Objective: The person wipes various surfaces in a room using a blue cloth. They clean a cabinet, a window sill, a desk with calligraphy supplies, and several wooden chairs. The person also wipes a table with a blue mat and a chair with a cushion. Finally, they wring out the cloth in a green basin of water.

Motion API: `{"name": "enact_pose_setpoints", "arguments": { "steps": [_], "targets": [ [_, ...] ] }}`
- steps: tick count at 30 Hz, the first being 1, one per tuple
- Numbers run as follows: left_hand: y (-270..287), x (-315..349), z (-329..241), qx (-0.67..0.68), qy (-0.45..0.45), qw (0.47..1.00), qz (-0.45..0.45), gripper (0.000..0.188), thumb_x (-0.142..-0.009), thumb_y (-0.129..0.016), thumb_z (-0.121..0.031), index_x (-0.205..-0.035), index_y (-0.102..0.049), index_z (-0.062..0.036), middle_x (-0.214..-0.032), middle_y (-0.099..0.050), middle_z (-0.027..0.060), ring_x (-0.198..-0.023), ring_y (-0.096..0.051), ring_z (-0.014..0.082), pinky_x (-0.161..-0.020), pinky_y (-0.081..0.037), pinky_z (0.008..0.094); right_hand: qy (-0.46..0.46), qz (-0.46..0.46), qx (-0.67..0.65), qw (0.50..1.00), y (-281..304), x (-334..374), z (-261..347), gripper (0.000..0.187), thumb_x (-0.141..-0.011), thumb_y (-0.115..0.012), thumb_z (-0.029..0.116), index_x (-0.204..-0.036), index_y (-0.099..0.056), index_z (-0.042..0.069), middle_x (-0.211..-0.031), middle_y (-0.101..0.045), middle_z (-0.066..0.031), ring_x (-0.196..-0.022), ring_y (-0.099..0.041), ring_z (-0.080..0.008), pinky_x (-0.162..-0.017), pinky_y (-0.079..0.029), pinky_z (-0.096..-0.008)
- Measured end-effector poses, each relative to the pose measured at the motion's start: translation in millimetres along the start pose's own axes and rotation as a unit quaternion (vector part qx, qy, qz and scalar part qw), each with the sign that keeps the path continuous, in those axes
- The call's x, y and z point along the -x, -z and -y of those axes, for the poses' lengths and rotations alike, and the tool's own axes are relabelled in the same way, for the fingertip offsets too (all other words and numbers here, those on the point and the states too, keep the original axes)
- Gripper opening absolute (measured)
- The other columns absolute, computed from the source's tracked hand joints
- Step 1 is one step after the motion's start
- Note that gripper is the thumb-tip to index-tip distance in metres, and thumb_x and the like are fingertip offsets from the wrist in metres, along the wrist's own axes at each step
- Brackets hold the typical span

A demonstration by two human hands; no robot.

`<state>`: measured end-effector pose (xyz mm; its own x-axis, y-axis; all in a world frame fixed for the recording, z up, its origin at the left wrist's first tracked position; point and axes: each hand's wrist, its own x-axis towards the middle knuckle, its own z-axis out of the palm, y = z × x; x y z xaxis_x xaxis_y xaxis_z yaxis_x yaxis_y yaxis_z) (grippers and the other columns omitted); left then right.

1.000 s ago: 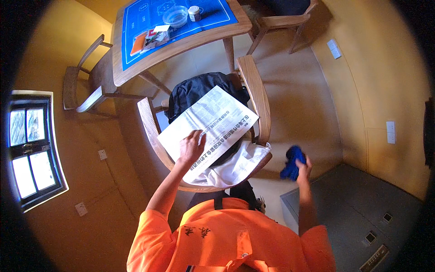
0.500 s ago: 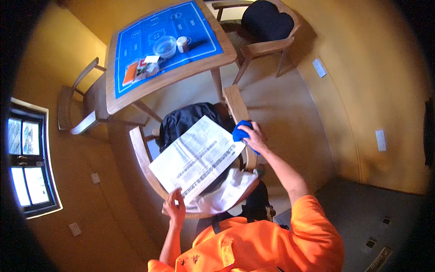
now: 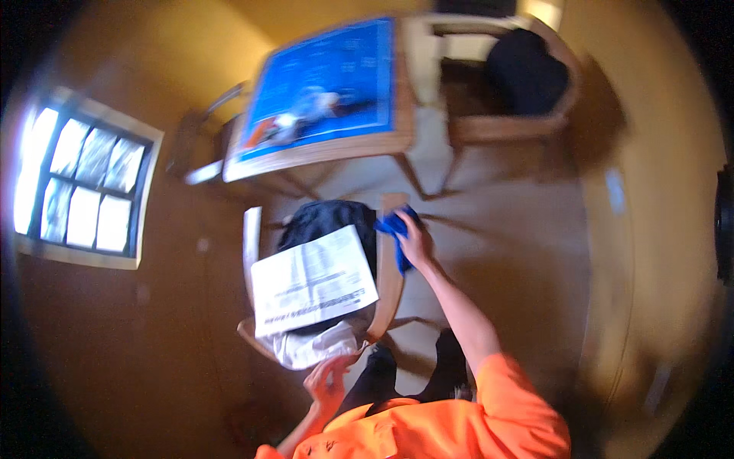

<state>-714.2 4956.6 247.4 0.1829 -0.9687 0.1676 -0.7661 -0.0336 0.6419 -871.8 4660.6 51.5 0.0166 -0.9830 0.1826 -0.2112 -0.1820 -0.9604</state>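
My right hand [image 3: 414, 243] is closed around a blue cloth [image 3: 394, 224], pressing it against the right armrest of a wooden chair [image 3: 392, 294]. Part of the cloth hangs down the armrest's outer side. On the chair lies a large printed white sheet of paper [image 3: 313, 277], over a black fabric item [image 3: 332, 214]. A crumpled white bag or cloth [image 3: 310, 348] sits at the chair's near end, below the sheet. Close to it is my left hand [image 3: 327, 382], empty, its fingers loosely bent and apart.
Beyond the chair stands a wooden table [image 3: 344, 148] with a blue mat [image 3: 329, 76]; small items on it are blurred. At far right is another wooden chair [image 3: 497, 128] with a dark cushion [image 3: 527, 73]. A window [image 3: 92, 180] is in the left wall.
My view has swung, so the room appears shifted. The blue cloth has moved farther along the armrest with my right hand. My left hand has come away from the paper's near corner.
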Motion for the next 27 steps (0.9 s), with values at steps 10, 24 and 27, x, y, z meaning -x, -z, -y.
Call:
{"name": "enact_pose_setpoints", "arguments": {
  "steps": [10, 24, 27],
  "targets": [
    [-90, -25, -65, 0.184, 0.118, 0.976, 0.022, 0.016, -0.093, -0.052, -0.003, -0.101, -0.064, 0.0036, -0.087, -0.069, 0.0099, -0.067, -0.067, 0.0135, -0.059, -0.054, 0.0255, -0.426, -0.088, -0.181, 0.882, 186, 196, -83, 0.052, -0.070, -0.063, 0.000, -0.121, -0.057, 0.005, -0.110, -0.062, -0.0101, -0.100, -0.059, -0.0221, -0.092, -0.046, -0.0370],
    [-268, -220, -129, 0.299, 0.105, 0.927, 0.202, 0.020, -0.088, -0.057, -0.014, -0.100, -0.067, -0.0013, -0.086, -0.070, 0.0138, -0.070, -0.069, 0.0226, -0.064, -0.054, 0.0314, -0.457, -0.221, -0.058, 0.860, 455, 197, -78, 0.058, -0.076, -0.062, -0.001, -0.132, -0.050, 0.007, -0.122, -0.056, -0.0108, -0.109, -0.055, -0.0249, -0.093, -0.046, -0.0364],
    [-289, -271, -154, 0.172, -0.003, 0.956, 0.237, 0.022, -0.082, -0.058, -0.016, -0.100, -0.067, -0.0057, -0.087, -0.068, 0.0163, -0.072, -0.068, 0.0299, -0.067, -0.054, 0.0364, -0.429, -0.217, -0.198, 0.854, 460, 172, -33, 0.053, -0.078, -0.061, -0.001, -0.130, -0.052, 0.006, -0.117, -0.059, -0.0111, -0.104, -0.057, -0.0257, -0.091, -0.047, -0.0378]
  ]
}}
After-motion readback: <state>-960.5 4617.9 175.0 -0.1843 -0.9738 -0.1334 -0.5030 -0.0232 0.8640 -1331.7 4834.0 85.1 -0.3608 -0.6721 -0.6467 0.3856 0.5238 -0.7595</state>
